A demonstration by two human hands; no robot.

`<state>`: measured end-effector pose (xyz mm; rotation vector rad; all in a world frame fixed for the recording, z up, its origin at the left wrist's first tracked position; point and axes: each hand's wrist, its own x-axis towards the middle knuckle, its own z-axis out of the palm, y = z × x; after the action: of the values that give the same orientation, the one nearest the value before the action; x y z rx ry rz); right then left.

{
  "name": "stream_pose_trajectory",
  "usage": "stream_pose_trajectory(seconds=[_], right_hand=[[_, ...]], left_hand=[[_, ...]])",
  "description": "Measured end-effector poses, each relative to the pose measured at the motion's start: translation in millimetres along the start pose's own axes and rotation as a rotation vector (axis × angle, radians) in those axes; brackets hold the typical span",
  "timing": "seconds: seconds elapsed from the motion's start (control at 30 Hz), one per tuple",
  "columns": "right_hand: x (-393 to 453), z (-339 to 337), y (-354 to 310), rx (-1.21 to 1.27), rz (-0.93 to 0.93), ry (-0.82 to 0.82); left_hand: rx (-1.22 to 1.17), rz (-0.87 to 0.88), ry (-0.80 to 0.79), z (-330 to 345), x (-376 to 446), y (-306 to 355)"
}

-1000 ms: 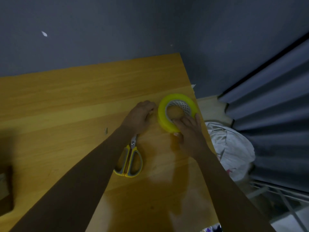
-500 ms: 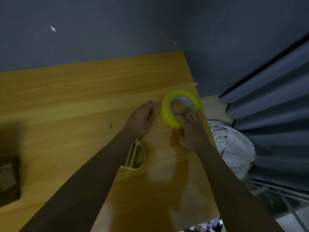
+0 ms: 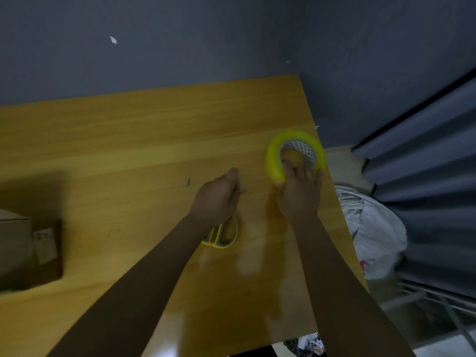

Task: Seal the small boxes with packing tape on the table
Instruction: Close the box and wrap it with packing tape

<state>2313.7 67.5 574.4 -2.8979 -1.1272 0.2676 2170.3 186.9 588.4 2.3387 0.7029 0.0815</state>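
A yellow roll of packing tape (image 3: pixel 273 161) lies flat near the right edge of the wooden table (image 3: pixel 128 140). My right hand (image 3: pixel 300 194) grips its near rim, fingers in the core and thumb outside. My left hand (image 3: pixel 216 199) is a short way left of the roll, thumb and fingers pinched together as if on the tape's free end; the clear strip itself is hard to see. A small brown cardboard box (image 3: pixel 18 243) stands at the table's left edge, partly cut off by the frame.
Yellow-and-grey scissors (image 3: pixel 226 235) lie under my left wrist, blades hidden. A tiny scrap (image 3: pixel 187 182) sits left of my left hand. Beyond the right table edge are a white bag (image 3: pixel 373 228) and a dark curtain (image 3: pixel 425 163). A grey wall backs the table.
My left hand has drawn away from the roll toward the left, fingers pinched. My right hand stays on the roll. The view shifted, bringing the box into sight.
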Motion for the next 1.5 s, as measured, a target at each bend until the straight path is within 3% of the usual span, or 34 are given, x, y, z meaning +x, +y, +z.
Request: stream_pose_trajectory(seconds=[0.07,0.23,0.33,0.5,0.6,0.7,0.8,0.87,0.97,1.07,1.13,1.23,1.3,1.37,1.5], right_hand=[[-4,6,-2,0.027,0.010,0.032],[-54,17,-24,0.268,-0.058,0.315],[-87,24,-65,0.375,-0.121,0.163],[-88,33,-102,0.059,-0.007,-0.057],[-93,25,-91,0.010,0.017,-0.109],[-99,18,-59,0.022,-0.129,-0.088],[-100,-8,-26,-0.053,-0.239,-0.258],[-103,-24,-6,0.044,-0.202,-0.475],[-107,-45,14,0.523,-0.013,-0.597],[-98,-52,21,0.795,0.131,-0.449],[-78,-50,17,0.642,0.130,-0.166],[-35,-47,5,0.462,0.130,0.215],[-10,-43,3,0.443,0.048,0.210],[6,-35,5,0.425,0.001,0.095],[14,-29,8,0.359,0.037,0.015]], left_hand=[[-0.024,-0.037,0.014,0,-2,-2],[-0.151,-0.053,-0.013,-8,2,-18],[-0.187,-0.001,-0.134,-17,4,-25],[-0.111,0.041,-0.188,-28,11,-21],[-0.054,0.027,-0.182,-31,16,-15],[-0.028,0.058,-0.199,-33,16,-12],[-0.085,0.027,-0.249,-34,18,-17],[-0.185,-0.023,-0.259,-33,20,-24],[-0.377,-0.117,-0.291,-30,24,-27],[-0.558,-0.152,-0.229,-32,25,-26],[-0.568,-0.145,-0.191,-29,25,-29],[-0.270,-0.135,-0.239,-15,24,-31],[-0.109,-0.179,-0.127,-11,21,-26],[-0.056,-0.178,-0.024,-4,21,-21],[-0.039,-0.157,0.025,-6,14,-13]])
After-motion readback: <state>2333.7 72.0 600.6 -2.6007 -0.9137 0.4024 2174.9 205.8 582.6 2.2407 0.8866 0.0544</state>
